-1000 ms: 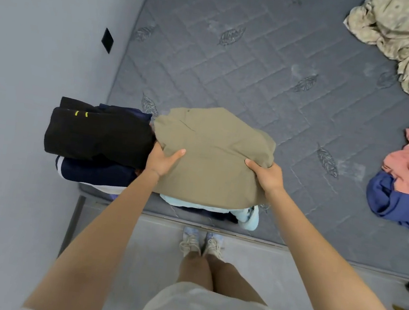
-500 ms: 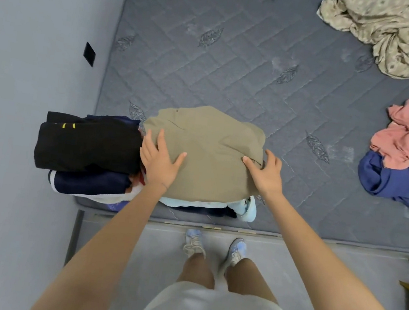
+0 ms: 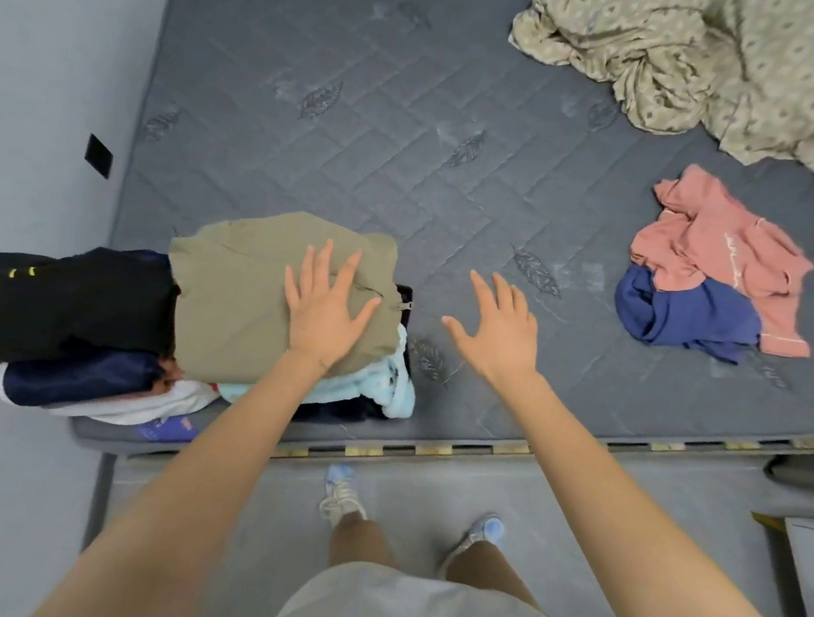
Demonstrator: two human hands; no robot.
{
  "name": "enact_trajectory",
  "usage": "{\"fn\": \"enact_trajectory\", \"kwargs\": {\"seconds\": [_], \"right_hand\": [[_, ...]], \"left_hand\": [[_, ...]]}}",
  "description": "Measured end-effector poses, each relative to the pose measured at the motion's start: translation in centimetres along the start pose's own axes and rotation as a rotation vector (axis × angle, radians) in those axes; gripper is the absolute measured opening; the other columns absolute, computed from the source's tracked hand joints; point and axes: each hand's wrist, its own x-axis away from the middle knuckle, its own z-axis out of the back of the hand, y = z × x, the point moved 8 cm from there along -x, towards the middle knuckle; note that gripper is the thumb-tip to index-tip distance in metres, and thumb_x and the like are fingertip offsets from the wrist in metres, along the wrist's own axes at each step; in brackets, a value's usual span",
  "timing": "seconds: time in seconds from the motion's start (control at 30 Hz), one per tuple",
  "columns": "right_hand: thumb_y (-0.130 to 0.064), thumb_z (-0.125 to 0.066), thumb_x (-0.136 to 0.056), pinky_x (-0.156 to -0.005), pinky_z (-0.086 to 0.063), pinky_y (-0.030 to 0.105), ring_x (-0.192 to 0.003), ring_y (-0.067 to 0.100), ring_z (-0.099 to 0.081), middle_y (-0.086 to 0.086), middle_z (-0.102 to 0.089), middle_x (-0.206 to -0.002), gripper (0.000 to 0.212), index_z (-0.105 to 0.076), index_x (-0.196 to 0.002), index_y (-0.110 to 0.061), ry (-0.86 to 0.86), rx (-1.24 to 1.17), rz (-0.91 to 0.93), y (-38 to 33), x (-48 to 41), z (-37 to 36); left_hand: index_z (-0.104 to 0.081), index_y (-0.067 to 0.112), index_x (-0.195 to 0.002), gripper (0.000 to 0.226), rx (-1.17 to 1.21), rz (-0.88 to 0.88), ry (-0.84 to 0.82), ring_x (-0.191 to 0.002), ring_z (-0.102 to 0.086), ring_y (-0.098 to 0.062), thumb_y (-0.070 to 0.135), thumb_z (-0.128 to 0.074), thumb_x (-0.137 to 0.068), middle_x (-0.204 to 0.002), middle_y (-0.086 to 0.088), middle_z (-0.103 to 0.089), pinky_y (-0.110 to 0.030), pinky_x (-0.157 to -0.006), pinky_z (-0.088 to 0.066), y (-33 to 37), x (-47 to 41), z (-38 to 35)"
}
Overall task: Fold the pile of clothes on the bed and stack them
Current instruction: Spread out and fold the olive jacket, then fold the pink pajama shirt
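Note:
A folded khaki garment (image 3: 247,299) tops a stack with a light blue piece (image 3: 385,387) under it at the bed's near left. Beside it on the left sits a second stack topped by a black garment (image 3: 67,302) over navy and white pieces (image 3: 78,380). My left hand (image 3: 326,306) lies flat with spread fingers over the khaki garment's right part. My right hand (image 3: 497,332) hovers open above the mattress, right of the stack, holding nothing. Unfolded pink (image 3: 715,248) and blue (image 3: 676,313) garments lie crumpled at the right.
The grey quilted mattress (image 3: 412,165) reaches back to a rumpled patterned beige sheet (image 3: 707,63) at the far right. A grey wall (image 3: 38,83) with a small black square runs along the left. My feet stand on the floor below the bed's near edge.
Both hands let go of the khaki garment's edges. My left hand moved onto its right part, and my right hand lifted off to the right over the mattress. The view shifted right.

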Motion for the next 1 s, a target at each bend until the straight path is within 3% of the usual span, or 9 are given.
{"fn": "enact_trajectory", "kwargs": {"seconds": [0.23,0.53,0.73,1.0], "right_hand": [[-0.058,-0.048,-0.094,-0.118,-0.017,0.044,-0.149,0.031,-0.011,0.008,-0.015,-0.163,0.076,-0.016,-0.156,-0.028,0.021,0.081,0.014,11.8,2.8,4.9],[-0.059,-0.043,-0.096,-0.120,-0.010,0.047,-0.150,0.031,-0.006,0.008,-0.012,-0.163,0.076,-0.013,-0.157,-0.027,0.000,0.131,-0.110,27.2,5.4,9.6],[-0.058,-0.044,-0.096,-0.119,-0.016,0.047,-0.149,0.031,-0.010,0.008,-0.016,-0.162,0.076,-0.013,-0.157,-0.026,0.020,0.122,-0.217,34.2,5.2,11.4],[-0.057,-0.045,-0.096,-0.119,-0.015,0.048,-0.149,0.031,-0.012,0.009,-0.018,-0.161,0.075,-0.014,-0.157,-0.025,0.007,0.094,-0.289,41.0,1.4,13.0]], "left_hand": [[-0.027,0.028,-0.153,0.068,0.000,-0.055,-0.032,-0.151,-0.001,-0.030,0.054,-0.050,-0.094,-0.164,-0.007,-0.008,-0.054,-0.118,0.003,14.1,2.0,-4.3],[-0.024,0.027,-0.154,0.068,-0.079,-0.229,-0.099,-0.151,0.001,-0.030,0.057,-0.044,-0.096,-0.164,-0.008,-0.006,-0.055,-0.118,0.006,29.9,2.1,-9.5],[-0.024,0.029,-0.154,0.067,-0.132,-0.354,-0.146,-0.151,0.001,-0.030,0.058,-0.042,-0.096,-0.164,-0.009,-0.010,-0.056,-0.118,0.006,37.1,0.7,-12.7],[-0.025,0.029,-0.154,0.068,-0.098,-0.371,-0.188,-0.150,-0.001,-0.030,0.058,-0.044,-0.095,-0.163,-0.009,-0.012,-0.054,-0.117,0.008,43.0,-3.8,-16.0]]}}
